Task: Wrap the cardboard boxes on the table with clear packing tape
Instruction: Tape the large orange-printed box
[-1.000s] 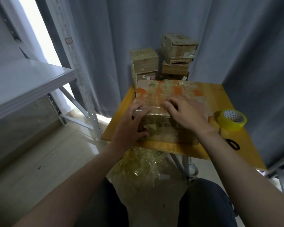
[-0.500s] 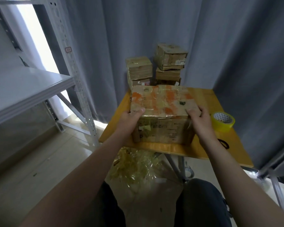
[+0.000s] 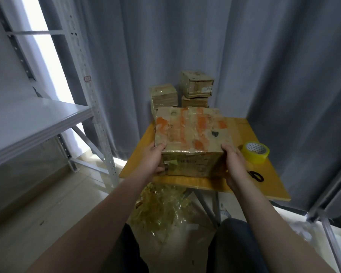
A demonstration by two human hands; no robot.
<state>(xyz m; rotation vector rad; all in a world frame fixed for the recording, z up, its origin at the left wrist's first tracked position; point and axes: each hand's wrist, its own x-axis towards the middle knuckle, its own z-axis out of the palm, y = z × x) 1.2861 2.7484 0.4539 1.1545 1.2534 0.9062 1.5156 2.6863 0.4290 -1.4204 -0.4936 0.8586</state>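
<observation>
Cardboard box (image 3: 193,138): large, closed, top streaked orange and glossy with tape. It was held at the near left part of the bench (image 3: 272,186), near face just short of the front edge. Contents not visible. Whether the base was lifted clear of the bench could not be told.
Left hand (image 3: 154,160): gripped the near left corner, thumb on the top edge, fingers wrapped round the side.
Right hand (image 3: 234,162): gripped the near right corner likewise.
Tape roll (image 3: 256,152): yellowish, lying flat toward the right edge, just beside the right hand.
Small black object (image 3: 255,176): near the roll, toward the front edge; kind not discernible.
Open room: a bare strip of bench lay right of the box and along the front.
Smaller boxes (image 3: 196,85): three, closed, stacked behind the large one against the grey curtain (image 3: 283,75).
Metal shelf (image 3: 37,119): stood left, apart from the bench.
Crumpled clear film (image 3: 161,209): lay on the floor below the front edge.
</observation>
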